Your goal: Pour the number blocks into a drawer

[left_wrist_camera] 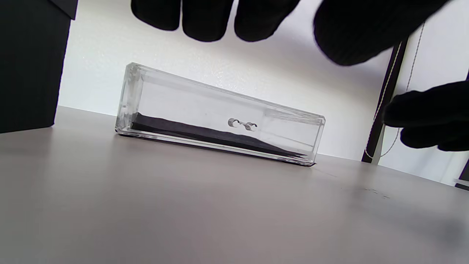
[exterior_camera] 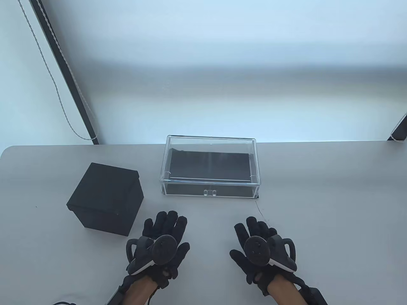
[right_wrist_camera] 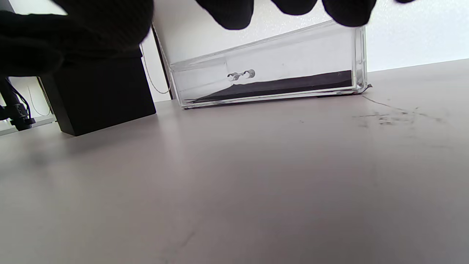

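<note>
A clear acrylic drawer box (exterior_camera: 210, 168) with a black liner stands at the table's middle back, its drawer closed and its small clear handle (exterior_camera: 210, 192) facing me. It shows in the left wrist view (left_wrist_camera: 220, 113) and the right wrist view (right_wrist_camera: 271, 69). A closed black cube box (exterior_camera: 106, 197) stands left of it, also at the left edge of the left wrist view (left_wrist_camera: 29, 66) and in the right wrist view (right_wrist_camera: 99, 95). No number blocks show. My left hand (exterior_camera: 162, 235) and right hand (exterior_camera: 254, 238) rest open and empty near the table's front, fingers spread.
The grey table (exterior_camera: 334, 206) has a faint dark scratch (exterior_camera: 262, 213) right of the drawer's front corner. A black pole and a cord (exterior_camera: 63, 95) stand behind the table's back left corner, and a second pole (exterior_camera: 397, 130) at the back right.
</note>
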Tool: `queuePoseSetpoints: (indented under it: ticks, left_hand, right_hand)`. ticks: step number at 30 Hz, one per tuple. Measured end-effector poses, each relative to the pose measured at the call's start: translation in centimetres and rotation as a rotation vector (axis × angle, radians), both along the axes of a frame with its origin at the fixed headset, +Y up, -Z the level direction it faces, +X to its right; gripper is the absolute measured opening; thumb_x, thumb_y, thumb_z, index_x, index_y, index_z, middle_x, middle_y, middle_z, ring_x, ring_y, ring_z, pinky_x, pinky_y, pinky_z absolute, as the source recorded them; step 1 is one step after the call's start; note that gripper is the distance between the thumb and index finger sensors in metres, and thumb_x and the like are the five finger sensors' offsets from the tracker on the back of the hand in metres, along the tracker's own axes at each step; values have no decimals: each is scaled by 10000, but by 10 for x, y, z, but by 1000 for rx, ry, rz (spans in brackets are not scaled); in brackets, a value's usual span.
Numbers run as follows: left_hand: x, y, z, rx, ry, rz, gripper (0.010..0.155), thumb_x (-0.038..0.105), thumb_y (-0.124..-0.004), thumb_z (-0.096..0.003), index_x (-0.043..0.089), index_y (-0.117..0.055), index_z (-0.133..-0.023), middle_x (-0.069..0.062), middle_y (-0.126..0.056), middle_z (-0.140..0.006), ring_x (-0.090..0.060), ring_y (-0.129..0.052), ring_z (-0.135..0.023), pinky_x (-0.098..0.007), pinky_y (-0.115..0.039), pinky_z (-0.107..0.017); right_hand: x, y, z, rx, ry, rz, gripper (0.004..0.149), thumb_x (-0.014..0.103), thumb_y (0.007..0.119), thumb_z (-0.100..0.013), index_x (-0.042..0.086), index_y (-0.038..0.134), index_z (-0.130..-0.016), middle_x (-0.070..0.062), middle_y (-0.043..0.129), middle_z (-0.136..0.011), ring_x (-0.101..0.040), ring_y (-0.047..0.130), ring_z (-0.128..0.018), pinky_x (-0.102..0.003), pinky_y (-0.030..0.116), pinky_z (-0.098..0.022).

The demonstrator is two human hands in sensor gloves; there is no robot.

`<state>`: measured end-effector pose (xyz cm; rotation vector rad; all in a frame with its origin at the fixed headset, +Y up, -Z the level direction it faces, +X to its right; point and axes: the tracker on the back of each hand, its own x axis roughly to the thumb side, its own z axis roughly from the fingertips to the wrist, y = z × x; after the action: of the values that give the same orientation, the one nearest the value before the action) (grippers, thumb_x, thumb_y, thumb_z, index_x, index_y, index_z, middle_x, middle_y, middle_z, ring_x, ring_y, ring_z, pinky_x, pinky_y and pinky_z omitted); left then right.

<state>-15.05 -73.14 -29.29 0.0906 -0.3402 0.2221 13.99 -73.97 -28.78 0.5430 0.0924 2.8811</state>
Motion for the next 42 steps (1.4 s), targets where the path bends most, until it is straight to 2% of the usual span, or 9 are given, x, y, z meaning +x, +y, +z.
queuePoseSetpoints:
  ticks: [14, 22, 26, 31, 42]
  left_hand:
    - [-5, -3, -6, -34, 32, 41, 750, 634, -666, -445, 303, -427, -1074, -56, -415, -1204, -385, -411, -1093, -701, -320, -743]
    - [-3, -11, -18, -67, 53, 43, 745, 631, -670, -444, 303, -439, -1072, -60, -450, -1198, -390, -452, -1085, -702, -348, -743]
    - [-4, -14, -35, -104, 91, 88, 746, 632, -674, -443, 298, -452, -1072, -69, -479, -1192, -397, -484, -1076, -698, -392, -739]
    - [-7, -19, -58, -204, 165, 219, 736, 629, -679, -450, 281, -479, -1067, -89, -532, -1174, -411, -553, -1046, -676, -506, -715]
    - [8, -21, -109, -346, 301, 386, 759, 643, -707, -434, 229, -542, -1048, -142, -668, -1105, -434, -748, -909, -601, -701, -604]
  right_hand:
    - [2, 2, -1, 4, -22, 13, 808, 591, 683, -413, 137, 426, -1030, -284, 332, -1071, -639, 460, -906, -764, 423, -604]
    - [5, 4, -2, 17, -35, 14, 805, 589, 683, -413, 136, 429, -1028, -283, 337, -1070, -638, 467, -904, -762, 427, -604]
    - [6, 4, -3, 22, -41, 20, 804, 589, 683, -412, 137, 431, -1027, -282, 340, -1070, -636, 471, -905, -761, 430, -605]
    - [8, 4, -3, 16, -54, 23, 804, 588, 684, -411, 137, 432, -1026, -281, 343, -1069, -635, 476, -903, -760, 432, -605]
    - [15, 0, -6, -6, -93, 29, 804, 588, 684, -409, 137, 432, -1025, -280, 347, -1068, -631, 480, -904, -758, 438, -605]
